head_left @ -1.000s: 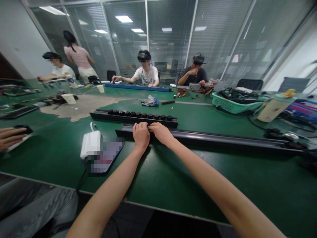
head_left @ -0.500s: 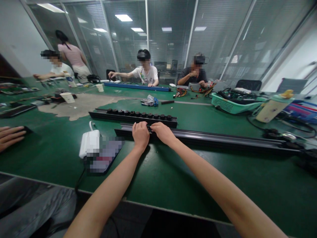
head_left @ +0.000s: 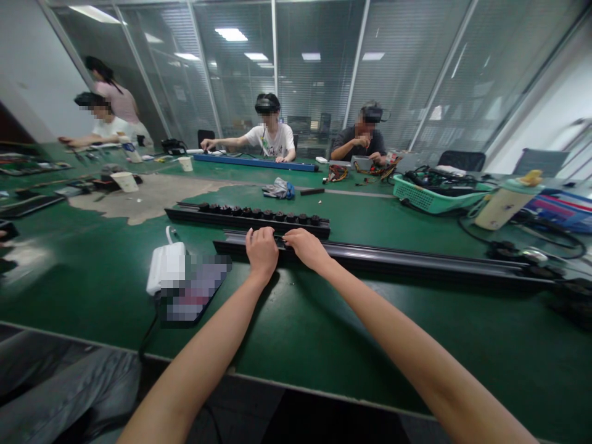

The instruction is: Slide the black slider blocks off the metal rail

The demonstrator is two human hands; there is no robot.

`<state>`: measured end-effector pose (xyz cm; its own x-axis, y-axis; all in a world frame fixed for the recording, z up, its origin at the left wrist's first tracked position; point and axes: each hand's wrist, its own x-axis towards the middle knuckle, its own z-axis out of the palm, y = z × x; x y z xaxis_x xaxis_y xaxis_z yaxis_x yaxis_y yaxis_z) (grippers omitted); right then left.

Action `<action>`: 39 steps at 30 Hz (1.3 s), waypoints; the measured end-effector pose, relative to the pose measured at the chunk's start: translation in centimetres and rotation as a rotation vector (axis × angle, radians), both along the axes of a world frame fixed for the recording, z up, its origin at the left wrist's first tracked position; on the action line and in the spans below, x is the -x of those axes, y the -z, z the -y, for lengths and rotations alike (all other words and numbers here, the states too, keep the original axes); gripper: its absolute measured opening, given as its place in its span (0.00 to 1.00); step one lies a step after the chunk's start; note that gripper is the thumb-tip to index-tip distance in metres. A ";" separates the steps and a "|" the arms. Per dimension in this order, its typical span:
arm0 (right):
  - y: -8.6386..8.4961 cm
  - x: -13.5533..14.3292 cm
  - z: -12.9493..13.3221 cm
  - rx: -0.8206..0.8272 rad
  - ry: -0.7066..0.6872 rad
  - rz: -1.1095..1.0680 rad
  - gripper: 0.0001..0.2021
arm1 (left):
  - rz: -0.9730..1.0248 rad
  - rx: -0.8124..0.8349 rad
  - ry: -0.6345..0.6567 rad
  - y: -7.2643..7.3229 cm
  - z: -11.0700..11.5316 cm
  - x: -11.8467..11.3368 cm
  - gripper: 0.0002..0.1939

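Observation:
A long black rail, channel-shaped and lying left to right, is under both my hands. My left hand is closed over it near its left end, fingers curled; what they hold is hidden. Just beside it, my right hand is closed in a pinch at a small black part, which sits in the channel between the two hands. Its exact form is too small to tell. Behind lies a shorter black rail, with several black round parts lined up along it.
A white charger and a phone lie left of my arms. Grey-blue gloves are beyond the rails. At right stand a green basket of cables and a cream bottle. Co-workers sit across the green table.
My hands stay at almost the same spot on the rail, the right one shifted very slightly. A neighbour's hand at the far left has drawn back almost out of view. The standing person moved left.

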<state>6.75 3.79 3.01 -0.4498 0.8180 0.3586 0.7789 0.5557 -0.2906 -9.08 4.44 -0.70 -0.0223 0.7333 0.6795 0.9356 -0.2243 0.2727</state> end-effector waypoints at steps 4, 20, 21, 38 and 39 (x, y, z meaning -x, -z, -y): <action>0.0 -0.2 0.0 0.001 -0.011 -0.008 0.15 | 0.001 -0.005 0.005 0.1 0.0 0.0 0.18; -0.1 -1.0 0.2 0.001 -0.005 0.017 0.14 | 0.003 -0.002 0.009 0.1 0.1 0.0 0.18; -0.1 -1.1 0.1 0.003 -0.005 0.015 0.14 | 0.004 -0.002 0.011 0.1 0.1 0.0 0.18; -0.1 -2.0 0.3 0.005 -0.007 -0.024 0.15 | 0.014 -0.011 0.018 -0.1 0.2 -0.1 0.18; -0.1 -2.1 0.3 0.004 -0.007 -0.022 0.15 | 0.013 -0.008 0.017 -0.1 0.2 -0.1 0.18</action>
